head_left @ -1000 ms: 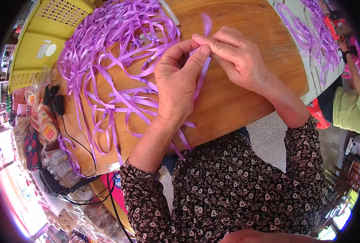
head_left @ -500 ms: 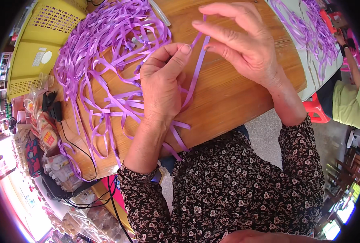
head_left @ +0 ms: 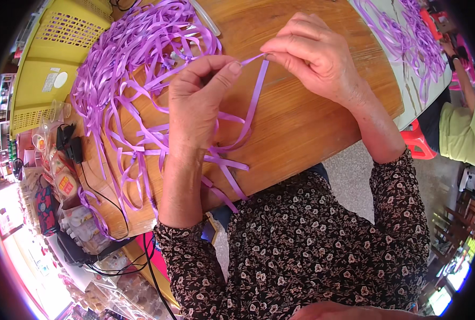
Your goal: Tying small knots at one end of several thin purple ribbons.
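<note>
A wooden table [head_left: 323, 133] is carrying a heap [head_left: 109, 69] of purple ribbons beside a yellow basket [head_left: 37, 64]. Above the bare wood, the left hand [head_left: 200, 88] is pinching one ribbon [head_left: 257, 89] — the right hand [head_left: 317, 56] is gripping it nearby, thumb against fingers — apparently to keep the short stretch between them taut, while a loose length is hanging below.

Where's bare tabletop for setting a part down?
Wooden table: the near-edge patch between the hanging purple ribbon and the right forearm; another between the right hand and the white tabletop. Crowded: the left side, under the ribbon pile beside the yellow basket, with loose strands reaching the near edge.
</note>
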Demonstrator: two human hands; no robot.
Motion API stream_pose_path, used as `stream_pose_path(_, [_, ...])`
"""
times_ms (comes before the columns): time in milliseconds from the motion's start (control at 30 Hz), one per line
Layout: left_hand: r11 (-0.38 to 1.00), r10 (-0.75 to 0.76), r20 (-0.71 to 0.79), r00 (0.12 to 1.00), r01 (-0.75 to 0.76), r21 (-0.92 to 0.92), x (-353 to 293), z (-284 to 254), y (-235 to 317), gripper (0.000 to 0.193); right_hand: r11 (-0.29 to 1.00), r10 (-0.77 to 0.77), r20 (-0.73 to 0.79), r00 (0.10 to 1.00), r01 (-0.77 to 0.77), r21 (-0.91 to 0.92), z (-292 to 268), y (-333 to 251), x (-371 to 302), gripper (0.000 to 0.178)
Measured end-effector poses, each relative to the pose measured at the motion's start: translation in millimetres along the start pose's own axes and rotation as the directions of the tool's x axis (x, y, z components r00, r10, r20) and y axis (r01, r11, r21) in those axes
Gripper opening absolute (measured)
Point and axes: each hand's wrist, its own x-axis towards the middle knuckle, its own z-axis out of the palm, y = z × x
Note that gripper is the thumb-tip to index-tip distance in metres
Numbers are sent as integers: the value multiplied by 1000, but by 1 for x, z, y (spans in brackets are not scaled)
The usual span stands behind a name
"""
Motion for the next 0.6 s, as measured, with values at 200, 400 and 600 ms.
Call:
stream_pose_path(200, [996,85,-60,995,-86,-7,3,-4,-1,7,835,308,290,906,-403,374,-5,-5,0,6])
stream_pose_path(400, [990,140,-80,987,-141,-17,-3,15,-12,6,108,357,525,772,-593,798,6,-8,-4,17])
stream_pose_path(600, [957,177,-173,969,-210,-200,-4,22,-22,7,16,396,469,790,-516,856,16,-7,-10,27])
